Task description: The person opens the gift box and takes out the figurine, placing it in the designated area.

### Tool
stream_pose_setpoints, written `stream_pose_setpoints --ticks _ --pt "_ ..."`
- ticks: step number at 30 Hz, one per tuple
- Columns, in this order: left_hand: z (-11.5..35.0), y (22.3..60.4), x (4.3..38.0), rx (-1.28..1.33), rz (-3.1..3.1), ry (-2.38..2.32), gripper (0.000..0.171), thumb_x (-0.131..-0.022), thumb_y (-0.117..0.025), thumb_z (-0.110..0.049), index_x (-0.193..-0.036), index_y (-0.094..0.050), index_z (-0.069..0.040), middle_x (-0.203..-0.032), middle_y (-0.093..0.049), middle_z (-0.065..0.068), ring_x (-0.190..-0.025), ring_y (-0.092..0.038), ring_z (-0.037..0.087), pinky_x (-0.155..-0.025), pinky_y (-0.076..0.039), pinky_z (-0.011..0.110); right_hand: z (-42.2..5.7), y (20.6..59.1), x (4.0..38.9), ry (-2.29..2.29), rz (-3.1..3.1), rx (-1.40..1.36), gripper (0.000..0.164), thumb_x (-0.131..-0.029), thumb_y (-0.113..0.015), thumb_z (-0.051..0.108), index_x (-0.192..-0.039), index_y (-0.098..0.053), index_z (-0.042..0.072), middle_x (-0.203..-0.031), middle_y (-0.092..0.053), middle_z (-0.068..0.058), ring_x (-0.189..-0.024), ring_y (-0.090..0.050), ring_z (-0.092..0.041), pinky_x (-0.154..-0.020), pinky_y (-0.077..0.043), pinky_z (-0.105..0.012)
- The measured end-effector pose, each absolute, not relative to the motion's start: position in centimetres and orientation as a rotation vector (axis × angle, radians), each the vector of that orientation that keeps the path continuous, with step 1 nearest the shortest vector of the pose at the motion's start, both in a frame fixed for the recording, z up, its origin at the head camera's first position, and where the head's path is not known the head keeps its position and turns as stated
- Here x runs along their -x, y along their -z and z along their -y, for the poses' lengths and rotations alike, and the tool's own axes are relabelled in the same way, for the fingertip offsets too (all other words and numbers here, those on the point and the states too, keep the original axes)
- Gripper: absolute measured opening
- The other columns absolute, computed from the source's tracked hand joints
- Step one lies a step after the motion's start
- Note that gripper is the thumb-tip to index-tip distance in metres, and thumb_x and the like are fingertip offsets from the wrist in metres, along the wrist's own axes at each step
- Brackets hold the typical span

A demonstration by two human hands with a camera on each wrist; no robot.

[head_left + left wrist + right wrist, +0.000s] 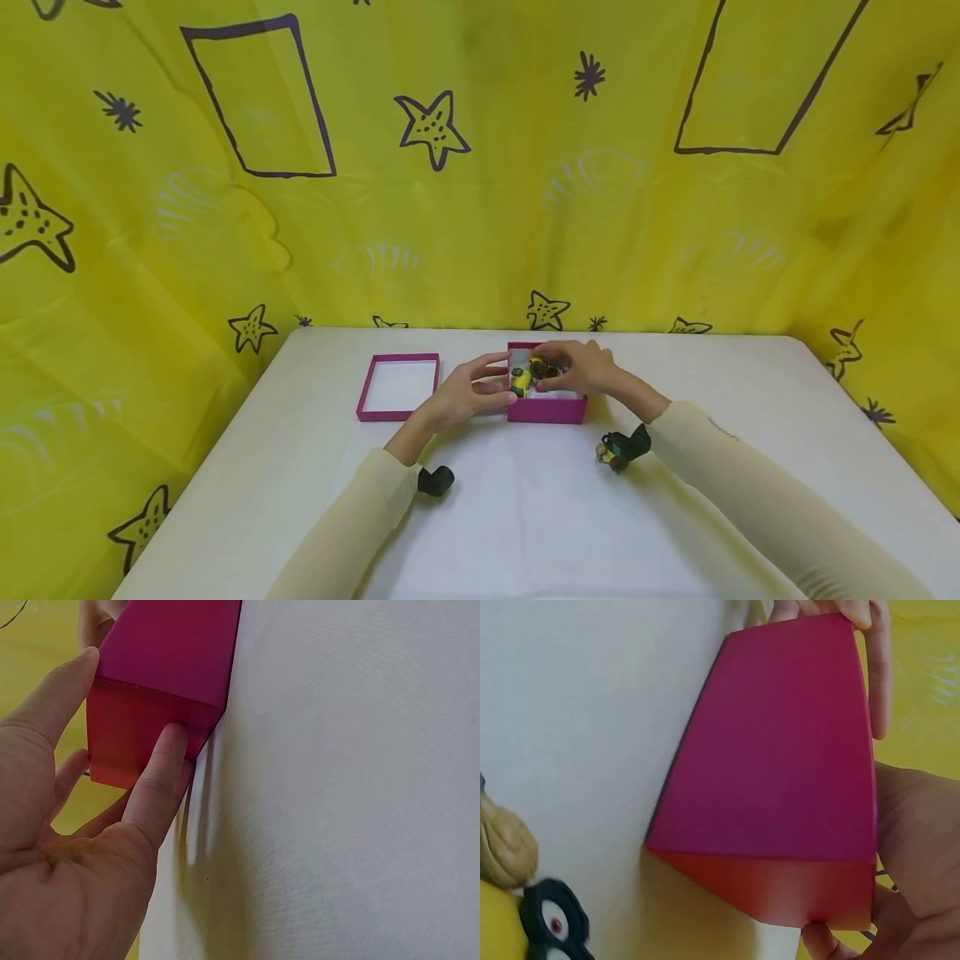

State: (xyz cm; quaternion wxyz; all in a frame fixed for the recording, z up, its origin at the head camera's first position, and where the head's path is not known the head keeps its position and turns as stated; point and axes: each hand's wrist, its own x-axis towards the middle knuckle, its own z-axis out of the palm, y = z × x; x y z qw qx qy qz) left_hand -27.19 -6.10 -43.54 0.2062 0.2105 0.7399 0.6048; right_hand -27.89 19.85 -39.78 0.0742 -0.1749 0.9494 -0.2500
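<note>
A magenta box stands on the table with small toy figures in it. One is a yellow and dark green figure at the box's left side. My left hand lays its extended fingers against the left wall of the box, thumb near the front corner. Over the box's right part, my right hand reaches in from above, its fingers and thumb bent around a brown and yellow toy figure. The right wrist view shows the box's outer wall but hides the inside.
Left of the box lies a shallow magenta lid with a white inside. Another yellow toy figure with goggle eyes lies near my right wrist. A yellow patterned curtain hangs behind the white table.
</note>
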Motion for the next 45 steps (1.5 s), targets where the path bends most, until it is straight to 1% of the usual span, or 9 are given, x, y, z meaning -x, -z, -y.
stream_pose_setpoints --ticks 2,5,12,15,20,23,29,35,45 --pt "6.03 43.49 27.15 -0.58 -2.065 -1.678 0.076 -0.093 -0.079 -0.018 -0.159 -0.041 -0.023 -0.152 -0.051 0.01 -0.134 -0.055 0.033 -0.103 -0.053 0.04 -19.68 39.97 27.83 0.753 -2.853 0.492 0.062 -0.089 -0.081 0.038 -0.144 -0.06 0.019 -0.137 -0.065 -0.014 -0.12 -0.046 -0.048 -0.097 -0.033 -0.073" --pt "5.99 43.43 27.08 -0.574 -2.071 -1.673 0.076 -0.093 -0.079 -0.019 -0.158 -0.041 -0.022 -0.151 -0.052 0.011 -0.133 -0.056 0.033 -0.104 -0.053 0.04 -19.49 40.15 27.77 0.765 -2.869 0.475 0.059 -0.09 -0.08 0.036 -0.143 -0.061 0.019 -0.134 -0.067 -0.014 -0.117 -0.048 -0.046 -0.095 -0.035 -0.072" --pt "6.06 43.49 27.1 -0.575 -2.079 -1.678 0.075 -0.093 -0.079 -0.019 -0.158 -0.042 -0.024 -0.151 -0.052 0.011 -0.132 -0.058 0.033 -0.103 -0.053 0.04 -19.26 40.37 27.71 0.869 -2.875 0.436 0.043 -0.091 -0.079 0.029 -0.132 -0.069 0.019 -0.119 -0.073 -0.01 -0.114 -0.05 -0.044 -0.091 -0.036 -0.068" --pt "6.09 43.58 27.2 -0.584 -2.07 -1.681 0.075 -0.093 -0.079 -0.018 -0.158 -0.042 -0.024 -0.151 -0.051 0.012 -0.133 -0.057 0.032 -0.103 -0.053 0.039 -19.31 40.38 27.63 0.925 -2.875 0.419 0.038 -0.091 -0.08 0.026 -0.127 -0.071 0.018 -0.117 -0.074 -0.01 -0.118 -0.049 -0.046 -0.092 -0.033 -0.07" --pt "6.05 43.6 27.31 -0.591 -2.072 -1.681 0.075 -0.093 -0.078 -0.017 -0.158 -0.041 -0.023 -0.152 -0.05 0.013 -0.134 -0.056 0.032 -0.102 -0.054 0.039 -19.49 40.24 27.52 0.994 -2.891 0.395 0.031 -0.091 -0.079 0.019 -0.121 -0.074 0.016 -0.115 -0.075 -0.01 -0.12 -0.053 -0.045 -0.095 -0.028 -0.074" --pt "6.01 43.6 27.28 -0.592 -2.081 -1.676 0.075 -0.093 -0.078 -0.016 -0.159 -0.041 -0.022 -0.151 -0.051 0.013 -0.134 -0.056 0.033 -0.103 -0.053 0.04 -19.5 40.29 27.59 0.977 -2.91 0.383 0.033 -0.091 -0.08 0.02 -0.123 -0.074 0.016 -0.11 -0.075 -0.007 -0.114 -0.057 -0.04 -0.094 -0.029 -0.071" --pt "5.98 43.64 27.22 -0.582 -2.089 -1.668 0.076 -0.094 -0.078 -0.017 -0.159 -0.041 -0.022 -0.151 -0.051 0.012 -0.132 -0.057 0.032 -0.103 -0.053 0.04 -19.27 40.47 27.74 0.904 -2.933 0.367 0.043 -0.089 -0.082 0.024 -0.129 -0.071 0.015 -0.096 -0.071 -0.001 -0.101 -0.055 -0.033 -0.088 -0.034 -0.062" --pt "5.91 43.61 27.3 -0.584 -2.068 -1.691 0.075 -0.093 -0.078 -0.014 -0.159 -0.041 -0.022 -0.152 -0.05 0.013 -0.133 -0.057 0.032 -0.102 -0.054 0.039 -19.18 40.4 27.76 0.886 -2.94 0.348 0.044 -0.087 -0.084 0.025 -0.127 -0.07 0.013 -0.096 -0.07 -0.002 -0.1 -0.051 -0.034 -0.087 -0.035 -0.06" --pt "5.91 43.61 27.14 -0.573 -2.093 -1.68 0.075 -0.093 -0.079 -0.016 -0.158 -0.042 -0.023 -0.151 -0.052 0.011 -0.133 -0.057 0.032 -0.104 -0.052 0.04 -19.13 40.73 27.74 0.887 -2.942 0.341 0.046 -0.085 -0.086 0.023 -0.127 -0.07 0.014 -0.095 -0.07 -0.002 -0.099 -0.05 -0.034 -0.087 -0.034 -0.058"
